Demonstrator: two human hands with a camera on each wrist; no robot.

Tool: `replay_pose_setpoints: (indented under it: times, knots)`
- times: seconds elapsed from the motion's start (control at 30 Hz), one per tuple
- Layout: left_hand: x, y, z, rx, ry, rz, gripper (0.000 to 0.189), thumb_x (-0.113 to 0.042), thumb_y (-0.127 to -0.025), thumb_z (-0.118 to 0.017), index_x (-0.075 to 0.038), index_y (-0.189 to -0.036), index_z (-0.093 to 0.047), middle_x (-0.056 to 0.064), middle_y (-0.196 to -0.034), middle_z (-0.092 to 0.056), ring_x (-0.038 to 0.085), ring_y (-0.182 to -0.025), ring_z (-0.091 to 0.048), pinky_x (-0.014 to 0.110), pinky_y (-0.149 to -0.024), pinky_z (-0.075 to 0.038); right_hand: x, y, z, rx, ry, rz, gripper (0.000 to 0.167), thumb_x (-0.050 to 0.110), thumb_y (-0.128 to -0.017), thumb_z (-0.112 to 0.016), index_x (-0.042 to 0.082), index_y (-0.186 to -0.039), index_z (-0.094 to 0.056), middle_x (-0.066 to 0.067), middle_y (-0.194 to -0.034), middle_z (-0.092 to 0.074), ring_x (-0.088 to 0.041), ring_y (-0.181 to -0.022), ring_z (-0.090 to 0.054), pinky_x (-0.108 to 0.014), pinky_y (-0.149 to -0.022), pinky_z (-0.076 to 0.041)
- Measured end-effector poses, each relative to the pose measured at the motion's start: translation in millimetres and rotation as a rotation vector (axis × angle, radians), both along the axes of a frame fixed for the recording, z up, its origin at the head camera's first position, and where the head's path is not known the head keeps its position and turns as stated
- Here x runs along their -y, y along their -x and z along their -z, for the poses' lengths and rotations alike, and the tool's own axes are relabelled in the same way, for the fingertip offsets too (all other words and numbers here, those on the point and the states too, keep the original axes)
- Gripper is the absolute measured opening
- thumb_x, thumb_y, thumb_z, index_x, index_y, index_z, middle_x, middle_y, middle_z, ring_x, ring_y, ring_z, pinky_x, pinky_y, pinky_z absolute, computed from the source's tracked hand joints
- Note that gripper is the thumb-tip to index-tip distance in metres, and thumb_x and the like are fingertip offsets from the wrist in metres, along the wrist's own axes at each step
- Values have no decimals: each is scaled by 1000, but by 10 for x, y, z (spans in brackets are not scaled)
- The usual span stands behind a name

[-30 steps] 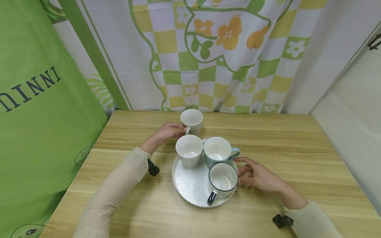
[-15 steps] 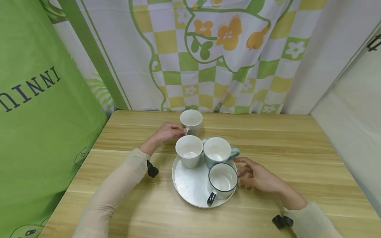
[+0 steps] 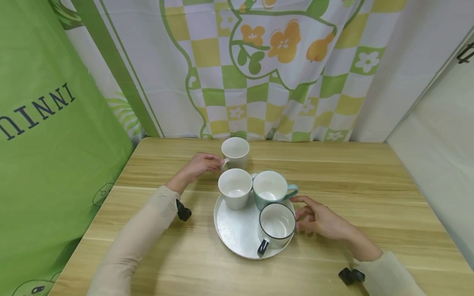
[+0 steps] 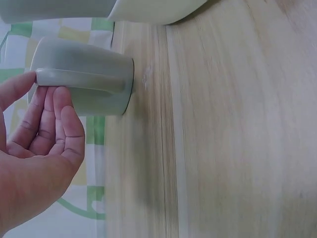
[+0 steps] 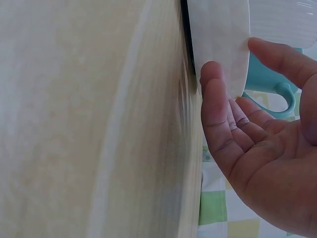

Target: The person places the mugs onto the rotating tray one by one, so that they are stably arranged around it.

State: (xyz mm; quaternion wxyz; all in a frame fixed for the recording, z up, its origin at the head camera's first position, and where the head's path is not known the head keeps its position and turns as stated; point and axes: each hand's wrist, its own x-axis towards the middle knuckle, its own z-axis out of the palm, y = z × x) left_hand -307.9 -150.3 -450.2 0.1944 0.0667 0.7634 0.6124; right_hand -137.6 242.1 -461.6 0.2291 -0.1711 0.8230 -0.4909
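Observation:
My left hand (image 3: 201, 165) pinches the handle of a plain white mug (image 3: 236, 153), also seen in the left wrist view as a pale mug (image 4: 81, 77) with fingertips at its handle. This mug stands upright behind a round metal tray (image 3: 237, 230). On the tray are a second white mug (image 3: 235, 189), a light-blue mug (image 3: 268, 189) and a white mug with a black rim and handle (image 3: 277, 225). At the tray's right side, my right hand (image 3: 322, 220) touches the edge with loosely bent fingers; the right wrist view shows fingertips against the tray wall (image 5: 220, 39).
A wooden table (image 3: 177, 259) lies under everything. Behind it hangs a patterned curtain (image 3: 222, 82), and a green cloth (image 3: 55, 144) covers the left side. A pale wall (image 3: 440, 135) stands at the right.
My left hand has moved slightly left and toward me, and the rear white mug has shifted the same way. The right hand, tray and other mugs stay in place.

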Motion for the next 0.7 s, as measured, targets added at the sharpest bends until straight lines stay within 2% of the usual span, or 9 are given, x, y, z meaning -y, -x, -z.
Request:
replay_pose_setpoints:
  times: [0.43,0.7]
  knots:
    - [22,-24,-16,46,19,26,37,-15,-98,-62,10,-125,-61,-8,-76,-70,5,-75,-65,24,-72,-52,-10,3,14,0,8,1,74,11,-89,-73,4,-150,-32,-20,-109,-67,-24,-78,-68,-36,-59,-58]
    - [-8,-58,-53,127,-23,85,41,-23,-102,-58,10,-127,-60,-1,-91,-73,6,-78,-69,23,-74,-55,-3,0,8,6,5,4,74,13,-90,-73,4,-150,-31,-20,-109,-67,-24,-78,-68,-36,-58,-58]
